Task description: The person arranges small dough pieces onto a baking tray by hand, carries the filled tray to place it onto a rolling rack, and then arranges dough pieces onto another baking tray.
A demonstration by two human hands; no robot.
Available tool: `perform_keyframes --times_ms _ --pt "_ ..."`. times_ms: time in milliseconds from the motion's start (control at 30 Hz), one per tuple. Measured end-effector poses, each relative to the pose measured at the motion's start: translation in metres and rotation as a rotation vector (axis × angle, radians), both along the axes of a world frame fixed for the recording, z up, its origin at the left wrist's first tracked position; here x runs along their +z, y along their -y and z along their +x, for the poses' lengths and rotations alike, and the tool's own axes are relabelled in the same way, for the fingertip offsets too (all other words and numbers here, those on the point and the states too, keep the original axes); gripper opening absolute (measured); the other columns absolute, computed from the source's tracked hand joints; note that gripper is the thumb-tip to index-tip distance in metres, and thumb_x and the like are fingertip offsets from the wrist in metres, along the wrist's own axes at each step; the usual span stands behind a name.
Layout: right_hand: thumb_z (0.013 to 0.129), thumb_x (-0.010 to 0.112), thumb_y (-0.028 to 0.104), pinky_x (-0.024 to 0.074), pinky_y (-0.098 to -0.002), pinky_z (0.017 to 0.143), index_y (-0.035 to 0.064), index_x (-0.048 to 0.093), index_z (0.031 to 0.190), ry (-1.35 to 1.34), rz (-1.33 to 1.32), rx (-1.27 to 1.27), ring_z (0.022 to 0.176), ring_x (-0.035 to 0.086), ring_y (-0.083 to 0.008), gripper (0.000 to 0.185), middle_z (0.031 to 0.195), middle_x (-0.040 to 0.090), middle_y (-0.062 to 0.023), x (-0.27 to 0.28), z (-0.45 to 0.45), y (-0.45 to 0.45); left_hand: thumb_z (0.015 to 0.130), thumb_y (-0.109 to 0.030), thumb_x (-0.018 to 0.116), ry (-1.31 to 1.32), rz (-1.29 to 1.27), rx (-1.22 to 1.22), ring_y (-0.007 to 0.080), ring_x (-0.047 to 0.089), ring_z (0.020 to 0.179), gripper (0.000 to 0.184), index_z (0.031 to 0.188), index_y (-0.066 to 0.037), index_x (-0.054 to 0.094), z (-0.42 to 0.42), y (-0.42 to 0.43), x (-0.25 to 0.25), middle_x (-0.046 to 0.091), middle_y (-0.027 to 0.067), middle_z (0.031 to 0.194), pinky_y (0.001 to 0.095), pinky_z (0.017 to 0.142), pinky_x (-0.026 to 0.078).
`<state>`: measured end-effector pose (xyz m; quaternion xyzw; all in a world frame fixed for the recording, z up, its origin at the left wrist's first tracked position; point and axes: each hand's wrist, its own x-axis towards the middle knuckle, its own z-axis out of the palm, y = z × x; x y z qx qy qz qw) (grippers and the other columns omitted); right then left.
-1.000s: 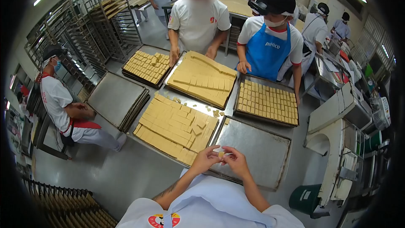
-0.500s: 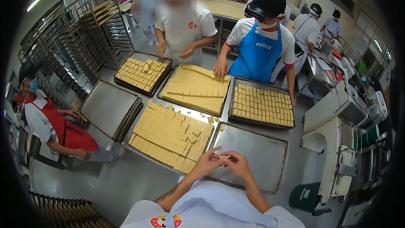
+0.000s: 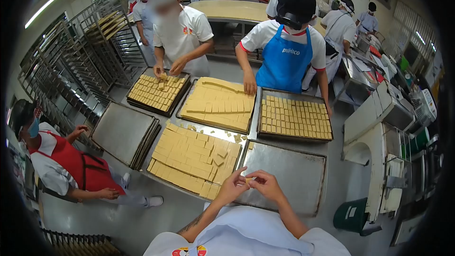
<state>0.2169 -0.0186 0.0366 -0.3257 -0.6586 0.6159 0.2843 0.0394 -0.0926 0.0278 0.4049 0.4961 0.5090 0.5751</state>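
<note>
My left hand and my right hand meet over the near edge of a metal tray. Between their fingertips is a small yellow dough piece, pinched from both sides and partly covered by the fingers. One small dough piece lies in that tray's far left corner. Left of my hands, a sheet of yellow dough is cut into rectangles, with a few loose pieces lying tilted on top.
Beyond are a tray of cut dough, a tray of spaced pieces and another filled tray. Stacked bare trays stand left. Co-workers in a blue apron, white apron and red apron surround the table.
My hands stay together on the dough piece. The white-apron co-worker reaches down to the far left tray. The red-apron co-worker has moved nearer, and the blue-apron co-worker's hand sits at the tray edge.
</note>
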Motion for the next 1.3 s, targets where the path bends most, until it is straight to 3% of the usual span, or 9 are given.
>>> perform_keyframes --times_ms 233,367,400,533,967,1100,1167,1300 --pt "0.089 0.071 0.012 0.0525 -0.024 0.071 0.0044 0.07 0.111 0.033 0.126 -0.027 0.081 0.065 -0.0106 0.023 0.102 0.065 -0.0055 0.014 -0.002 0.005 0.087 0.001 0.07 0.127 0.06 0.142 0.0167 0.066 0.093 0.069 0.145 0.002 0.034 0.006 0.007 -0.001 0.066 0.0142 0.104 0.0275 0.082 0.055" --pt "0.089 0.07 0.01 0.0537 -0.0249 0.073 0.0032 0.069 0.112 -0.046 0.069 -0.073 0.085 0.067 -0.0118 0.024 0.103 0.064 -0.006 0.014 0.001 0.012 0.087 0.001 0.071 0.151 0.043 0.139 0.0167 0.067 0.088 0.055 0.134 0.003 0.043 0.009 0.008 0.006 0.066 0.0146 0.099 0.027 0.081 0.056" --pt "0.09 0.069 0.009 0.0549 -0.026 0.073 0.0025 0.068 0.113 -0.088 0.036 -0.059 0.086 0.067 -0.0132 0.024 0.103 0.064 -0.007 0.014 0.001 0.013 0.086 0.0 0.072 0.156 0.05 0.165 0.016 0.066 0.088 0.042 0.121 0.003 0.048 0.012 0.008 0.01 0.066 0.0134 0.097 0.0263 0.08 0.056" --pt "0.09 0.068 0.007 0.0558 -0.0268 0.072 0.0009 0.068 0.114 -0.119 -0.124 -0.085 0.082 0.068 -0.0139 0.024 0.103 0.065 -0.0077 0.023 0.008 0.017 0.086 -0.001 0.073 0.101 0.021 0.096 0.0151 0.066 0.089 0.028 0.105 0.002 0.053 0.011 0.007 0.011 0.065 0.0102 0.094 0.0262 0.08 0.056" --pt "0.094 0.064 0.008 0.0571 -0.026 0.072 -0.0003 0.065 0.119 -0.182 -0.172 -0.082 0.08 0.068 -0.013 0.026 0.094 0.071 -0.0089 0.013 0.017 0.012 0.088 -0.001 0.069 0.109 0.024 0.069 0.0186 0.068 0.091 0.024 0.106 0.003 0.053 0.02 -0.002 0.027 0.066 0.0132 0.096 0.0294 0.08 0.058" --pt "0.094 0.065 0.008 0.0552 -0.0262 0.071 0.0005 0.065 0.12 -0.145 -0.213 -0.078 0.078 0.067 -0.0127 0.027 0.093 0.07 -0.0081 0.005 0.017 0.005 0.088 -0.002 0.07 0.129 0.024 0.092 0.0188 0.068 0.09 0.028 0.109 0.005 0.053 0.02 -0.008 0.004 0.066 0.0144 0.099 0.0293 0.08 0.058" --pt "0.094 0.065 0.008 0.0554 -0.0262 0.072 0.0002 0.063 0.123 -0.134 -0.206 -0.077 0.079 0.067 -0.0129 0.03 0.092 0.071 -0.0084 -0.007 0.017 0.003 0.088 -0.003 0.07 0.077 0.017 0.072 0.018 0.068 0.091 0.028 0.109 0.004 0.053 0.017 -0.014 -0.016 0.066 0.0133 0.098 0.0283 0.079 0.058" --pt "0.094 0.064 0.009 0.0558 -0.0264 0.074 -0.0006 0.061 0.125 -0.1 -0.213 -0.055 0.08 0.068 -0.0134 0.032 0.094 0.071 -0.0089 -0.006 0.016 -0.002 0.087 -0.009 0.073 -0.091 -0.006 0.016 0.0155 0.067 0.088 0.03 0.108 0.001 0.056 0.011 -0.018 0.001 0.067 0.0104 0.096 0.0263 0.077 0.054"
